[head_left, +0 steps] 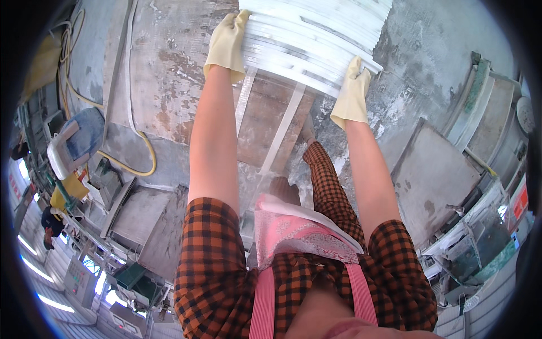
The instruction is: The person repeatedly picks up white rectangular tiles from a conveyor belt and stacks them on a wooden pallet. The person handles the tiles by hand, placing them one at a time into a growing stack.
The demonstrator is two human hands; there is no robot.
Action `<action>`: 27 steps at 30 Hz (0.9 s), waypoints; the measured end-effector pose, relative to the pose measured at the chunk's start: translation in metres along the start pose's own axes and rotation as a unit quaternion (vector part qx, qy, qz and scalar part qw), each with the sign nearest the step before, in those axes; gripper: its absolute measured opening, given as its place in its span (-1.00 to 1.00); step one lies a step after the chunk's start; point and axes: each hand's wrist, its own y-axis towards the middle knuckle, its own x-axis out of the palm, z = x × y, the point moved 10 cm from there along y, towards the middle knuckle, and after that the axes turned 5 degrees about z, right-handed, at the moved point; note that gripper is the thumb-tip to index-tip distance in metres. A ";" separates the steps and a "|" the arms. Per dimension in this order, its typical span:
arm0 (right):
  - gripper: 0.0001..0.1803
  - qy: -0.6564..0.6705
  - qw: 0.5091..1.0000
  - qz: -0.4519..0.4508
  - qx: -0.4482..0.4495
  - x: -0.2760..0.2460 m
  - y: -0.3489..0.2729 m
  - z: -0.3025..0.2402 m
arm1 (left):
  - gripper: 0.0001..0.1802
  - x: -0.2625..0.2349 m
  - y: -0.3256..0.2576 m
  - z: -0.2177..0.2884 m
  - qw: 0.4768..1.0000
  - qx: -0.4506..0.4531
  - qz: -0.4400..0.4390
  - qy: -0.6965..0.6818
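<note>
We've got both hands in pale yellow gloves on a stack of white strips [313,39] at the top of the view — long flat pieces, bundled. Left hand [227,45] clasps the stack's left edge w/ fingers wrapped over it; right hand [353,93] clamps its lower right corner, grip closed on the strips. Stack sits tilted over a worn brown surface [169,68] w/ two pale rails beneath. A yellow hose [141,150] curls at left; grey slabs [432,175] lie at right — well apart from the hands.
</note>
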 end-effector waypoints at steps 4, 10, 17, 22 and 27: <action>-0.10 -0.006 1.000 0.002 0.028 -0.003 -0.009 0.000 | -0.42 -0.008 -0.007 0.007 0.999 0.019 0.033 0.020; -0.02 0.001 0.999 -0.025 0.042 -0.008 -0.031 -0.013 | -0.40 -0.016 -0.011 0.005 0.993 0.048 0.069 0.083; -0.21 0.094 0.988 -0.102 0.067 -0.055 0.003 -0.004 | -0.40 -0.016 -0.010 -0.009 0.993 0.017 0.070 0.094; -0.52 -0.059 0.968 -0.155 -0.188 -0.044 0.030 -0.023 | -0.43 -0.018 -0.012 -0.010 0.994 0.005 0.074 0.082; -0.63 -0.104 0.927 -0.261 -0.248 -0.034 0.035 -0.027 | -0.44 -0.018 -0.015 -0.011 0.996 -0.017 0.067 0.063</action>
